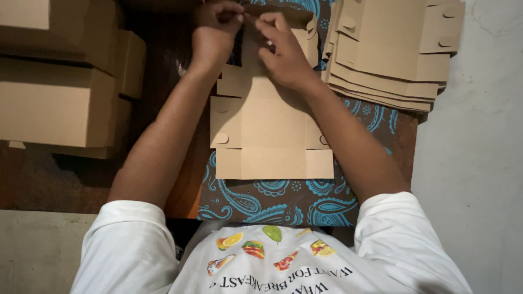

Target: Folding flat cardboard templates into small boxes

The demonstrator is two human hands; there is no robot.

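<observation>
1. The left hand (213, 30) was closed in a pinch on the far end of the flat cardboard sheet (269, 128), thumb and fingertips pressed together at the top flap, seemingly to hold that edge steady while it was bent
2. The right hand (283, 51) was also curled in a pinch on the same far flap, just beside the left hand, its fingers bent over the fold so both hands could work one crease from either side
3. The cardboard sheet lay unfolded on the patterned cloth (283, 204), its near edge toward the person and its far end lifted a little under the hands; side tabs with round notches stuck out to left and right, still flat
4. The cloth, blue paisley on dark brown, covered the middle of the table (65, 185) and gave the sheet a soft, even place to be folded on
5. A stack of flat cardboard sheets (389, 54) sat at the far right corner of the cloth, fanned slightly, near the right hand so the next one was within easy reach
6. Folded cardboard boxes (57, 100) were piled along the left edge of the table, well apart from the hands, seemingly kept out of the working space
7. The person's white printed shirt (272, 261) filled the near edge of the view, both forearms stretched forward over the sheet
</observation>
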